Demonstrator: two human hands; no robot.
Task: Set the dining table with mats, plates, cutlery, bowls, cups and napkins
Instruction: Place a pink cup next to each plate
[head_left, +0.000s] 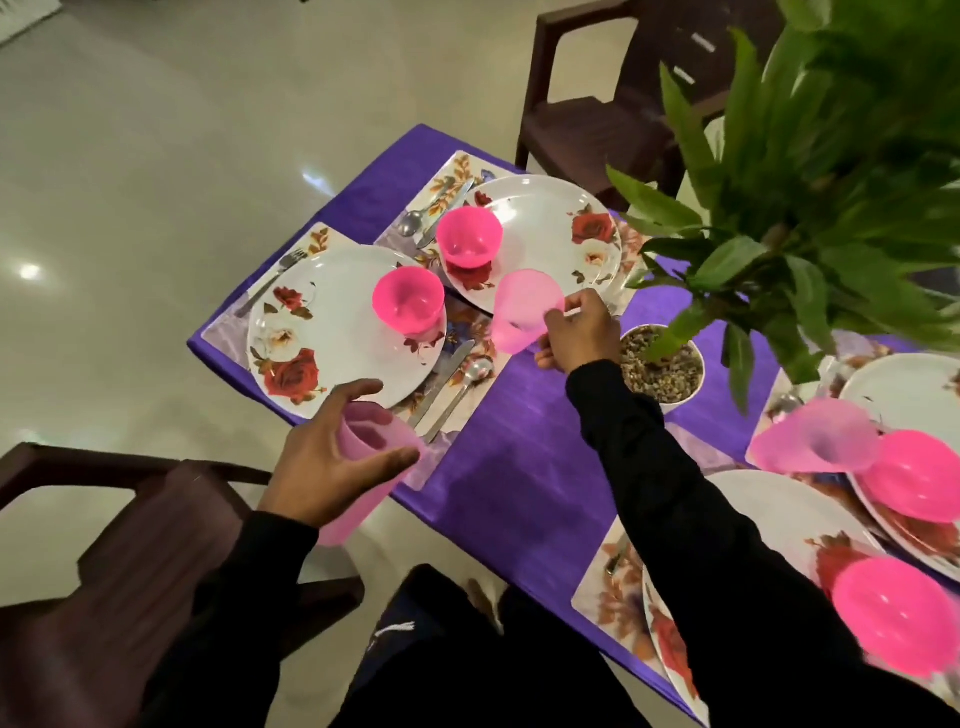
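My left hand (322, 457) grips a pale pink cup (363, 467) over the table's near left edge. My right hand (576, 332) pinches the rim of a second pale pink cup (519, 312), tilted between the two left place settings. Each setting has a floral mat (322, 239), a white rose plate (332, 327), a bright pink bowl (409, 300) and cutlery (452, 384). The far plate (550, 228) carries another pink bowl (468, 236). At the right, two more plates (779, 514) hold pink bowls (914, 475), and a third pale cup (815, 441) stands there.
A potted green plant (665, 364) stands mid-table on the purple cloth (519, 441), its leaves spreading over the right side. Dark brown chairs stand at the near left (130, 561) and far side (602, 104). Pale tiled floor lies to the left.
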